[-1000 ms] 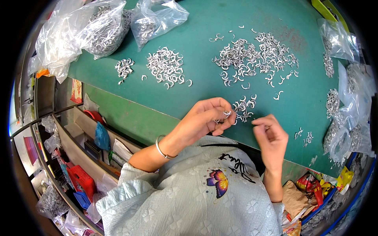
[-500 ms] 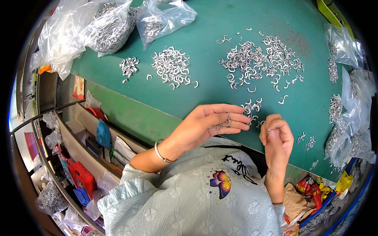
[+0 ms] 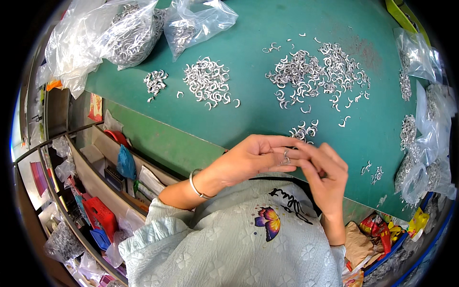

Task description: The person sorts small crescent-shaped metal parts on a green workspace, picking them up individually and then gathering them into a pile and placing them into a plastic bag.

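My left hand (image 3: 256, 160) is held palm up over the near edge of the green table, its fingers curled. A small curved metal piece (image 3: 286, 156) shows between its thumb and fingers. My right hand (image 3: 329, 173) meets it fingertip to fingertip, thumb and fingers pinched; whatever lies in that pinch is hidden. Just beyond the hands sits a small cluster of grey C-shaped metal pieces (image 3: 304, 130). Farther off lies a wide heap of the same pieces (image 3: 306, 71), with a rounder pile (image 3: 207, 81) and a little pile (image 3: 155, 82) to its left.
Clear plastic bags of metal pieces (image 3: 131, 40) stand at the far left. More bags (image 3: 432, 115) line the right edge, near a yellow-green bin (image 3: 406, 19). Left of me is an open drawer (image 3: 110, 158) with a blue bag (image 3: 125, 162) and a red basket (image 3: 99, 213) nearby.
My right hand has moved left, bringing its fingertips against those of my left hand. The left fingers have curled in more, hiding most of the pieces seen in the palm before.
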`<state>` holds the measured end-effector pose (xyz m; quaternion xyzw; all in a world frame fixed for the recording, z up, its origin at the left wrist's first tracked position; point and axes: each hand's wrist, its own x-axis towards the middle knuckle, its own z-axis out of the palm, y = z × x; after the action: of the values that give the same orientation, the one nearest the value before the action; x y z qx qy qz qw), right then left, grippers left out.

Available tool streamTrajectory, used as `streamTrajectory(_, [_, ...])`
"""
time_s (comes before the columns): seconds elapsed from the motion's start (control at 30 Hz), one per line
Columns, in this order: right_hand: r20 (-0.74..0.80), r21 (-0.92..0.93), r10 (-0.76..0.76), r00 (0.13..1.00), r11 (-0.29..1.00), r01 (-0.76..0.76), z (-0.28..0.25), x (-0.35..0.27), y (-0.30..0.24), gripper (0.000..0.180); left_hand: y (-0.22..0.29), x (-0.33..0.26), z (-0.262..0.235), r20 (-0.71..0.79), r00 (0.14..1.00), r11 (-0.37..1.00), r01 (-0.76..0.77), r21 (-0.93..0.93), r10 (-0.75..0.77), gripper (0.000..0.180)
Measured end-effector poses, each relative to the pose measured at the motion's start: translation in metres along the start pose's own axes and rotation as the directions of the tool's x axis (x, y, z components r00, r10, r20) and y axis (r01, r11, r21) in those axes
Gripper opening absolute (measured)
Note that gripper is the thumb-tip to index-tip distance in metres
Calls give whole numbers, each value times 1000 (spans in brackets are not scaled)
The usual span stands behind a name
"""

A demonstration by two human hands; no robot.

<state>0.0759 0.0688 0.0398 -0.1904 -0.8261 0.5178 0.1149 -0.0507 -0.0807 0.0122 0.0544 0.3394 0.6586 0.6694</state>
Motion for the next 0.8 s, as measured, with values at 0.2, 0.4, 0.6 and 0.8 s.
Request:
streamTrajectory(0.2, [97,-87,-39,994,995,48,3,2,3,19,-2,2,4,-7,1000,990,21,138,-20,41])
streamTrajectory(0.4, [69,-55,-34,997,998,38,-2,-5,-1,15,7,2,11,-3,1000,945,5,327,-4,34])
streamTrajectory(0.6, [-15,153,93,996,984,-89,0,-18,6,13,2,-1,21,-63,998,962,21,273,-4,27])
streamTrajectory(0.8, [-115,467,243,963,869,-163,12,-27,13,12,-6,1,27,-157,985,970,-29,240,68,24])
